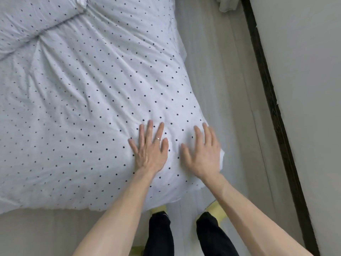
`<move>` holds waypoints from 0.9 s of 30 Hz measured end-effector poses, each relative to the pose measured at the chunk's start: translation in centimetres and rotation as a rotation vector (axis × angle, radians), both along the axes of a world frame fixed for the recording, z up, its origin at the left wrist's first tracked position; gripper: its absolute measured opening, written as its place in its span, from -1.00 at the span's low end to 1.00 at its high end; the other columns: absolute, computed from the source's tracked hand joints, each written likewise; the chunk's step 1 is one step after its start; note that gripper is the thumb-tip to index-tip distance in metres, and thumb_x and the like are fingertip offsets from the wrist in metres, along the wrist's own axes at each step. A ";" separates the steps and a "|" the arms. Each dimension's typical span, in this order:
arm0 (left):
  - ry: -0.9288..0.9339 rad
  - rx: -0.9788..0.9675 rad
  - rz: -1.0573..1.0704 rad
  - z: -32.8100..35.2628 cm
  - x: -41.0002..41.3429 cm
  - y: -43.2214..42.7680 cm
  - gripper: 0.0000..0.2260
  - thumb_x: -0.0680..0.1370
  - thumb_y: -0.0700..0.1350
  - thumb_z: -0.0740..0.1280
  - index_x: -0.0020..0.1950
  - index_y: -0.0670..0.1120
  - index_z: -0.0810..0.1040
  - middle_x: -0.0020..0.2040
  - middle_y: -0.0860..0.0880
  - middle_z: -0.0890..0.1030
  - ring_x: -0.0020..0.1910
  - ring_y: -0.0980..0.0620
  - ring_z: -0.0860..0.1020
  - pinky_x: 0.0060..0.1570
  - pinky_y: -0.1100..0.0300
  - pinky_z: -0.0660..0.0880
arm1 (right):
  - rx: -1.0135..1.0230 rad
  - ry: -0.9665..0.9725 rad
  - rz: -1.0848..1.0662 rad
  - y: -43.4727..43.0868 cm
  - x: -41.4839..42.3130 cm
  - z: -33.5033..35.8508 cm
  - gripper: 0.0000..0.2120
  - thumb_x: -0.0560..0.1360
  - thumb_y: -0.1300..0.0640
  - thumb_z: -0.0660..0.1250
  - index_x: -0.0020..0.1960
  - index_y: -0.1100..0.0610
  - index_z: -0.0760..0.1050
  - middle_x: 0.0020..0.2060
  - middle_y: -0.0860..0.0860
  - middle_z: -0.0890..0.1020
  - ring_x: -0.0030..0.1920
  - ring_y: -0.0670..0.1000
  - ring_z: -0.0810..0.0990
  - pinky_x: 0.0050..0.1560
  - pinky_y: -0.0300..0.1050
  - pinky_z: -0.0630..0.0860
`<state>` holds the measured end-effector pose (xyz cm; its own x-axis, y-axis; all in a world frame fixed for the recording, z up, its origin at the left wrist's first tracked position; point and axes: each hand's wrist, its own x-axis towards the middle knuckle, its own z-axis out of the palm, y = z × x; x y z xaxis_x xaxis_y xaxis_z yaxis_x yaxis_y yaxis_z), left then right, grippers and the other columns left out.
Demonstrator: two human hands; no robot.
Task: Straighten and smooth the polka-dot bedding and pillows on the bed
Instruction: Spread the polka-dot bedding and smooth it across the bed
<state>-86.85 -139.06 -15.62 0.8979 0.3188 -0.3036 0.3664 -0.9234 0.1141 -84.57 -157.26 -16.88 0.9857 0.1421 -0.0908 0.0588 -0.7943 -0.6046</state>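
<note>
One polka-dot duvet (96, 93), pale with small dark dots, covers the bed and fills most of the view. Its long side runs from the corner nearest the person up and away to the left, where one matching pillow (33, 19) lies across the top edge. A deep crease marks where pillow and duvet meet. That near corner points toward the person's feet and hangs just over the grey floor (221, 89). Two bare hands lie on it side by side, close but apart. The left hand (150, 152), wearing one ring (158, 138), lies flat with fingers spread and straight, pressing the cloth and grasping nothing. The right hand (203, 156) is blurred; its fingers also look straight and released, laid near the duvet's right edge. Below, two dark trouser legs (158, 235) and two yellow slippers (159, 208) show at the bed's foot. One dark strip (273, 100) runs along the floor on the right.
</note>
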 end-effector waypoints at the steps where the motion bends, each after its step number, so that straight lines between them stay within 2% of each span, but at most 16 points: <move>1: -0.016 0.006 -0.013 -0.6 -0.2 0.3 -0.50 0.65 0.22 -0.09 0.59 0.33 -0.13 0.64 0.17 -0.19 0.59 0.07 -0.28 0.44 -0.42 -0.15 | 0.039 -0.086 0.174 0.5 -1.1 -1.1 -0.36 0.57 -0.22 0.24 0.58 0.00 0.24 0.61 0.11 0.21 0.59 0.18 0.19 0.51 0.18 0.18; 2: -0.017 0.014 -0.025 -0.9 -0.4 0.5 -0.50 0.65 0.22 -0.10 0.58 0.34 -0.16 0.63 0.18 -0.20 0.59 0.08 -0.29 0.42 -0.45 -0.12 | -0.005 -0.025 0.305 -0.1 -2.0 -2.5 -0.35 0.60 -0.28 0.17 0.62 -0.09 0.15 0.65 0.06 0.10 0.63 0.15 0.10 0.53 0.23 0.12; 3: -0.009 0.038 -0.044 -1.2 -0.6 0.8 -0.50 0.65 0.22 -0.11 0.58 0.34 -0.19 0.63 0.18 -0.21 0.59 0.08 -0.30 0.41 -0.48 -0.08 | -0.097 0.167 0.361 -1.2 -2.6 -4.3 -0.32 0.61 -0.35 0.05 0.65 -0.17 0.01 0.67 0.02 -0.02 0.65 0.14 0.00 0.53 0.31 0.07; 4: 0.014 0.066 -0.067 -1.4 -0.6 0.9 -0.49 0.65 0.23 -0.13 0.58 0.33 -0.22 0.63 0.16 -0.23 0.59 0.07 -0.31 0.38 -0.51 -0.04 | -0.216 0.536 0.327 -2.8 -3.2 -5.7 -0.30 0.58 -0.42 -0.07 0.65 -0.21 -0.10 0.66 0.00 -0.10 0.65 0.16 -0.07 0.53 0.39 0.00; 6: 0.082 0.101 -0.070 -1.6 -0.9 0.7 -0.48 0.64 0.25 -0.16 0.57 0.32 -0.27 0.62 0.16 -0.29 0.57 0.06 -0.35 0.31 -0.57 0.00 | -0.364 1.163 0.109 -6.1 -4.5 -7.3 -0.27 0.54 -0.47 -0.14 0.64 -0.21 -0.02 0.66 0.00 -0.03 0.64 0.22 -0.09 0.50 0.49 -0.10; 7: 0.100 0.113 -0.049 -1.6 -0.9 0.6 -0.48 0.64 0.26 -0.17 0.57 0.32 -0.29 0.61 0.16 -0.31 0.56 0.06 -0.37 0.30 -0.59 0.01 | -0.348 1.216 0.056 -7.0 -4.9 -7.7 -0.29 0.54 -0.43 -0.05 0.63 -0.19 0.07 0.66 0.00 0.04 0.64 0.21 -0.04 0.48 0.49 -0.06; 10: 0.102 0.126 -0.001 -1.8 -0.5 -0.1 -0.48 0.64 0.26 -0.17 0.58 0.30 -0.27 0.62 0.14 -0.30 0.57 0.03 -0.36 0.28 -0.62 0.00 | 0.058 1.048 -0.071 -8.2 -4.7 -7.8 -0.14 0.34 -0.06 0.34 0.60 0.00 0.16 0.51 0.06 0.35 0.46 0.11 0.38 0.37 0.14 0.41; 12: 0.080 0.173 0.002 -2.2 -0.6 -0.4 -0.47 0.64 0.25 -0.16 0.59 0.28 -0.25 0.63 0.11 -0.27 0.58 0.01 -0.32 0.29 -0.62 -0.02 | 0.279 1.087 -0.166 -8.4 -4.6 -7.6 -0.11 0.28 0.09 0.48 0.56 -0.02 0.23 0.49 0.04 0.37 0.40 0.08 0.41 0.24 -0.05 0.43; 14: 0.052 0.175 0.007 -2.5 -0.7 -0.7 -0.47 0.65 0.23 -0.13 0.60 0.26 -0.21 0.64 0.09 -0.22 0.60 -0.01 -0.27 0.33 -0.58 -0.07 | 0.431 1.119 -0.168 -8.3 -4.3 -7.2 -0.38 0.33 -0.01 0.59 0.33 -0.16 0.44 0.37 -0.12 0.43 0.34 -0.05 0.42 0.28 -0.09 0.42; 15: 0.018 0.162 0.028 -2.4 -1.0 -1.2 -0.47 0.66 0.20 -0.10 0.61 0.25 -0.17 0.65 0.07 -0.18 0.61 -0.02 -0.22 0.37 -0.54 -0.09 | 0.500 1.072 -0.171 -8.1 -4.4 -7.3 -0.59 0.39 -0.08 0.58 0.19 -0.21 0.53 0.28 -0.15 0.53 0.26 -0.11 0.52 0.21 -0.16 0.48; 17: -0.056 0.156 0.089 -2.3 -1.6 -2.4 -0.49 0.67 0.14 -0.05 0.63 0.22 -0.07 0.66 0.04 -0.09 0.62 -0.04 -0.14 0.45 -0.44 -0.09 | 0.594 0.909 -0.261 -7.3 -4.6 -5.7 -0.85 0.47 -0.19 0.47 -0.04 -0.16 0.61 -0.03 -0.17 0.71 -0.01 -0.13 0.68 -0.11 -0.24 0.57; 19: -0.110 0.164 0.152 -2.1 -2.1 -3.4 -0.51 0.67 0.11 -0.03 0.62 0.21 0.03 0.66 0.04 -0.02 0.62 -0.03 -0.07 0.49 -0.36 -0.06 | 0.496 0.688 -0.260 -8.0 -5.5 -4.4 -0.66 0.49 -0.33 0.32 -0.10 -0.05 0.51 -0.23 -0.09 0.67 -0.24 -0.08 0.65 -0.27 -0.14 0.56; 22: -0.097 0.153 0.213 -1.8 -1.8 -4.1 -0.52 0.67 0.10 -0.02 0.61 0.26 0.06 0.65 0.09 0.01 0.62 0.00 -0.04 0.49 -0.34 -0.05 | 0.182 0.647 -0.156 -11.3 -6.8 -3.7 -0.63 0.55 -0.36 0.15 0.02 -0.06 0.37 -0.29 -0.07 0.64 -0.26 0.01 0.63 -0.23 0.02 0.59; 24: -0.029 0.167 0.188 -1.6 -1.6 -4.8 -0.51 0.67 0.09 0.00 0.61 0.25 0.03 0.65 0.06 -0.03 0.62 -0.03 -0.08 0.48 -0.38 -0.07 | -0.041 0.801 -0.075 -11.8 -6.0 -4.0 -0.60 0.62 -0.25 0.13 0.21 0.07 0.32 -0.03 0.11 0.65 -0.04 0.22 0.63 -0.05 0.09 0.57; 26: -0.018 0.173 0.209 -1.3 -0.6 -5.3 -0.52 0.66 0.08 0.02 0.61 0.23 0.09 0.65 0.03 -0.02 0.61 -0.06 -0.09 0.46 -0.40 -0.08 | -0.127 0.960 0.026 -9.5 -3.2 -3.6 -0.54 0.64 -0.06 0.19 0.42 0.14 0.19 0.29 0.19 0.48 0.22 0.26 0.54 0.15 0.11 0.52; 27: -0.019 0.163 0.220 -0.9 0.1 -5.3 -0.53 0.66 0.07 0.03 0.60 0.22 0.13 0.64 0.02 -0.01 0.61 -0.07 -0.08 0.46 -0.40 -0.09 | -0.131 0.937 0.087 -8.1 -1.7 -3.2 -0.48 0.61 0.03 0.22 0.49 0.13 0.12 0.37 0.18 0.38 0.29 0.26 0.46 0.21 0.12 0.49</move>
<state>-86.74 -144.40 -16.51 0.8069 0.5496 -0.2162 0.5590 -0.8289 -0.0206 -86.29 -165.32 -20.08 0.4903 0.1442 -0.8595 -0.3426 -0.8749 -0.3422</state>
